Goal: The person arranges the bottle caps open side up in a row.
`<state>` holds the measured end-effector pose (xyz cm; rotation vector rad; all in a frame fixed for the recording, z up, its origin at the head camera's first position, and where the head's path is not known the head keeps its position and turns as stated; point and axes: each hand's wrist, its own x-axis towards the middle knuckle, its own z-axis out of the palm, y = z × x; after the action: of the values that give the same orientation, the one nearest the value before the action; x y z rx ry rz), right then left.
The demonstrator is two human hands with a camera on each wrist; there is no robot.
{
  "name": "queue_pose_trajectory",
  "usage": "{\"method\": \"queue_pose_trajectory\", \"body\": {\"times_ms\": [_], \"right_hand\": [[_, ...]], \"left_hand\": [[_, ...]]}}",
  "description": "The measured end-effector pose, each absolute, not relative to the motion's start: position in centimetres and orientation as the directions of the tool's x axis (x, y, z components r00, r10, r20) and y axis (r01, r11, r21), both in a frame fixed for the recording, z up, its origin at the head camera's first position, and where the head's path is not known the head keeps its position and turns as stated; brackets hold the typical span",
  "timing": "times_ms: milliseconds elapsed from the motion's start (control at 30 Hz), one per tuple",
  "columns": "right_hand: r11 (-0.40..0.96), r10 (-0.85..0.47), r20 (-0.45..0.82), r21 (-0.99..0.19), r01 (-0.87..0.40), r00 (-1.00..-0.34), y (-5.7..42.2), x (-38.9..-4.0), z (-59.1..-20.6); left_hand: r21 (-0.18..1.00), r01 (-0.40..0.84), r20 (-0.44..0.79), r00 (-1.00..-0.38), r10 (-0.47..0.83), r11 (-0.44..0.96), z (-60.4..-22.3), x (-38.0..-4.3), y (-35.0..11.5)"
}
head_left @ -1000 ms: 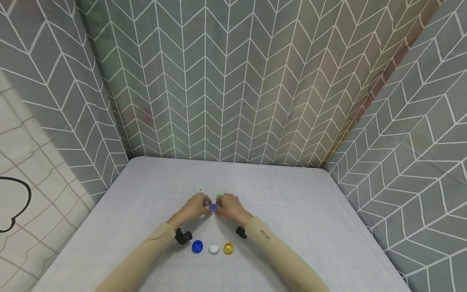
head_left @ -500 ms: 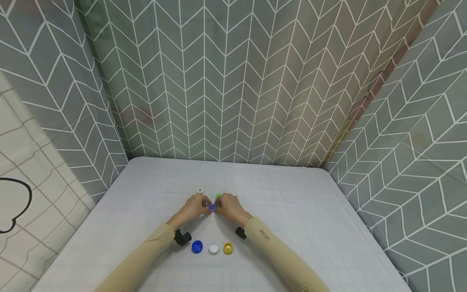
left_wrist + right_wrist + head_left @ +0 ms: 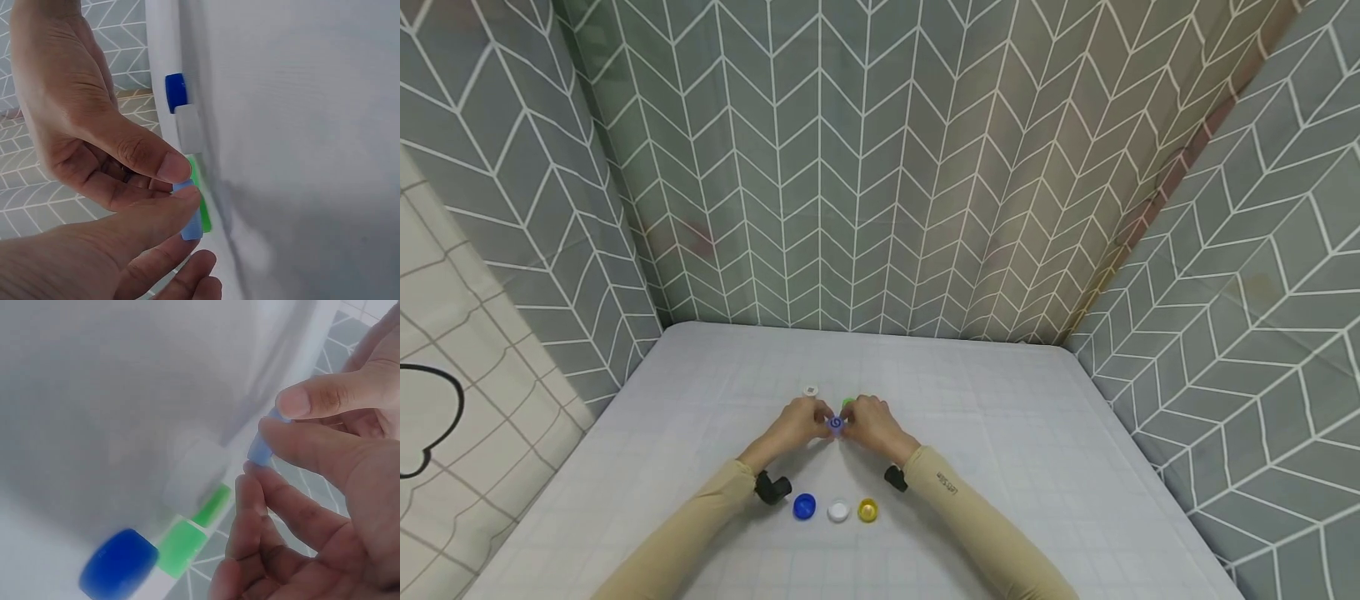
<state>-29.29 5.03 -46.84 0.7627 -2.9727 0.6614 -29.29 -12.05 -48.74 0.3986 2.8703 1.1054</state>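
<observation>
Close together near the middle of the table are my left hand (image 3: pixel 797 421) and right hand (image 3: pixel 872 423). Both pinch one small light blue round piece (image 3: pixel 836 424) from opposite sides, between thumb and fingers. A dark blue spiral marks its upper face in the head view. The left wrist view shows the same piece (image 3: pixel 192 228) edge-on, partly covered by the fingertips. In the right wrist view the light blue piece (image 3: pixel 259 450) sits between thumb and fingertips above the table. Just behind the right fingers is a bright green piece (image 3: pixel 847 403), mostly hidden.
Nearer the body lie a blue cap (image 3: pixel 804 507), a white cap (image 3: pixel 838 511) and a yellow cap (image 3: pixel 868 510) in a row. A white round piece (image 3: pixel 810 390) with a dark mark stands behind the left hand. Patterned cloth walls (image 3: pixel 865 167) border the table.
Both hands keep pinching the light blue piece in nearly the same place. The fingers and the piece have shifted only slightly. The other pieces have not moved.
</observation>
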Motion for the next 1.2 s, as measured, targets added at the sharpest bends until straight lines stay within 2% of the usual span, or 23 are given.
{"method": "queue_pose_trajectory", "body": {"times_ms": [267, 600, 1200], "right_hand": [[0.788, -0.465, 0.108, -0.401, -0.467, -0.879, 5.8, -28.8, -45.7], [0.689, -0.495, 0.148, -0.534, -0.49, -0.856, 7.8, -26.8, -42.9], [0.658, -0.487, 0.241, -0.531, -0.535, -0.839, 11.8, -23.0, -40.5]], "left_hand": [[0.664, 0.274, 0.1, -0.955, 0.28, 0.696, -47.2, -28.9, -11.7], [0.653, 0.358, 0.172, -0.929, 0.329, 0.668, -44.8, -27.4, -10.7], [0.651, 0.49, 0.254, -0.861, 0.442, 0.58, -41.4, -24.1, -8.1]]}}
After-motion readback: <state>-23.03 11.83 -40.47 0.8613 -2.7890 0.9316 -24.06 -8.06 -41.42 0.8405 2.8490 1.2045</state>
